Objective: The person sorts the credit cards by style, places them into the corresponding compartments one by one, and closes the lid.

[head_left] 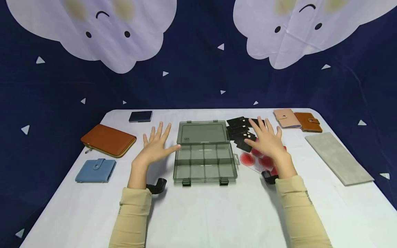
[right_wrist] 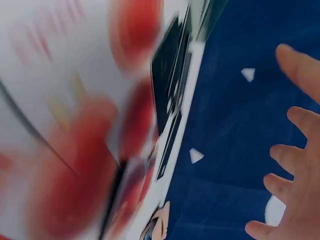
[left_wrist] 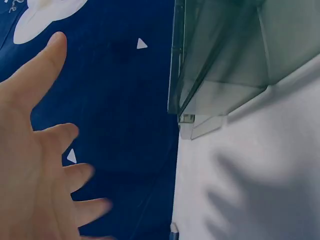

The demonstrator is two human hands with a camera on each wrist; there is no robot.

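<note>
Both hands, left [head_left: 156, 144] and right [head_left: 267, 140], hover spread, flanking the open organizer box [head_left: 204, 153].

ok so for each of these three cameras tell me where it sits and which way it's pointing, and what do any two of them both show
Head: worn on the head, looking forward and down at the white table; shows both sleeved forearms, the left hand and right hand, both spread.
Left wrist: at the left wrist, looking along the palm toward the grey compartment box; shows the left hand's fingers.
Right wrist: at the right wrist, looking past blurred red-printed cards and black cards; shows fingers.
Shared: head and left wrist both show the box.
</note>
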